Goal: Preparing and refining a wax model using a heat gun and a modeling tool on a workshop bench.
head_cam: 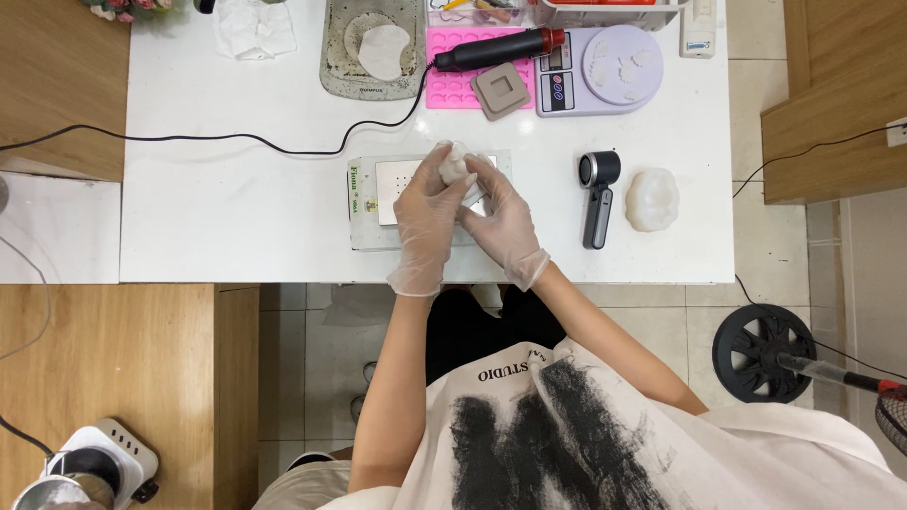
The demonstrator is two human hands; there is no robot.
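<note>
Both of my hands wear thin clear gloves and meet over a flat white tray-like mat (370,217) on the white table (236,217). My left hand (427,212) and my right hand (501,219) together grip a small white lump of soft material (454,162), pinched between the fingertips just above the mat. The underside of the lump is hidden by my fingers.
To the right lie a grey handheld tool (597,196) and a white translucent moulded piece (652,199). At the back stand a lilac scale (600,68), a pink mould tray (452,87), a black heat tool (501,47), a square beige block (501,92) and a grey dish (373,47). A black cable (236,140) crosses the table.
</note>
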